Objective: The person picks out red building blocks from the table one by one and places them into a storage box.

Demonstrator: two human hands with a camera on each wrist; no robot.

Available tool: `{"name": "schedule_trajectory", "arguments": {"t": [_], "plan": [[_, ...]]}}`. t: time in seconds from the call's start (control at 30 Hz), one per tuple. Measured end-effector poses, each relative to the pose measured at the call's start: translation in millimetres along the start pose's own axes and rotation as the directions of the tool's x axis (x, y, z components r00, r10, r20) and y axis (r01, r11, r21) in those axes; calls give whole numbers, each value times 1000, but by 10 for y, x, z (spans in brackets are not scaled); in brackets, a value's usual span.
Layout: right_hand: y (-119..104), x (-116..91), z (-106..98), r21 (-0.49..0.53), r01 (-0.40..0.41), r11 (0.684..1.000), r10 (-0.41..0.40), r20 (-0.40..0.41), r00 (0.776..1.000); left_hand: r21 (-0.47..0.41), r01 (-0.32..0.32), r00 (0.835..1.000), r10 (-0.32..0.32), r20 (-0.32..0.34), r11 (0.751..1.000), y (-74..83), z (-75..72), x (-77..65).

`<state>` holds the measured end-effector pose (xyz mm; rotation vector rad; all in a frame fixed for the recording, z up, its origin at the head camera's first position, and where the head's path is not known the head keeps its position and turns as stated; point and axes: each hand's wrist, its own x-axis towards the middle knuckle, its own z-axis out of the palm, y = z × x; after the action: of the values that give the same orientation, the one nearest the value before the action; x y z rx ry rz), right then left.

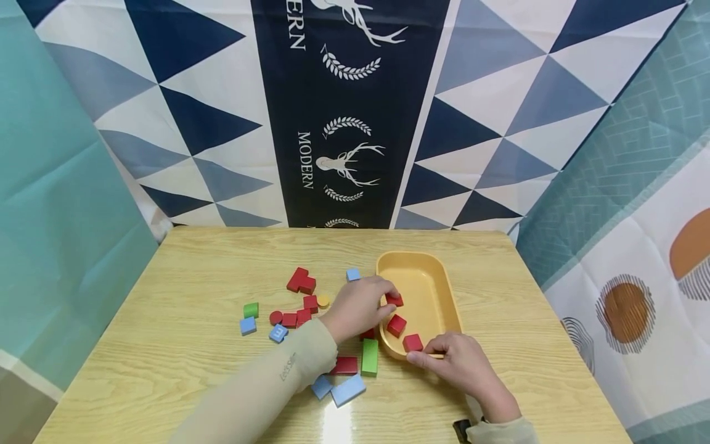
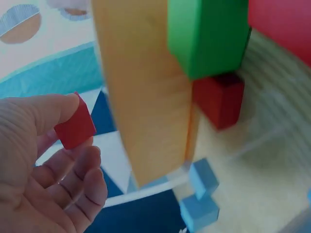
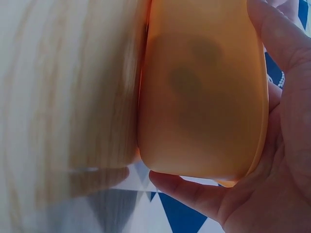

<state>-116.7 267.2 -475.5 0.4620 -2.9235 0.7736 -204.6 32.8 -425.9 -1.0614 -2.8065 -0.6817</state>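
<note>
My left hand (image 1: 359, 305) pinches a red block (image 2: 77, 125) between thumb and fingers, over the left part of a yellow-orange tray (image 1: 426, 280). Two more red blocks, one (image 1: 396, 325) near the left wall and one (image 1: 413, 343) near the front, lie inside the tray. At the tray's near right corner, my right hand (image 1: 468, 365) grips the rim. In the right wrist view its thumb and fingers spread around the tray wall (image 3: 204, 126), through which dark shapes show.
Left of the tray lie a green block (image 1: 369, 357), a red block (image 1: 345, 365) and blue blocks (image 1: 349, 390). Further left are several red pieces (image 1: 301, 280), a yellow round piece (image 1: 323, 301) and a green piece (image 1: 251, 309). Patterned cloth (image 1: 344, 123) hangs behind the table.
</note>
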Motion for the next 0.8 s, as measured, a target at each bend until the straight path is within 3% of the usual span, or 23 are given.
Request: {"name": "schedule_trajectory", "arguments": {"t": [0.2,0.4,0.8], "plan": [[4,5,11,-3,4,1000,-4,1,1000,84,-41,999,38,37,996,14,225,125],[1,7,9,-4,9,1000,-9,-11,1000,188,-29,997,13,82,982,-28,316,173],[11,4,18,-10,-21,1000,21,2,1000,166,-7,997,-7,81,986,-16,352,153]]}}
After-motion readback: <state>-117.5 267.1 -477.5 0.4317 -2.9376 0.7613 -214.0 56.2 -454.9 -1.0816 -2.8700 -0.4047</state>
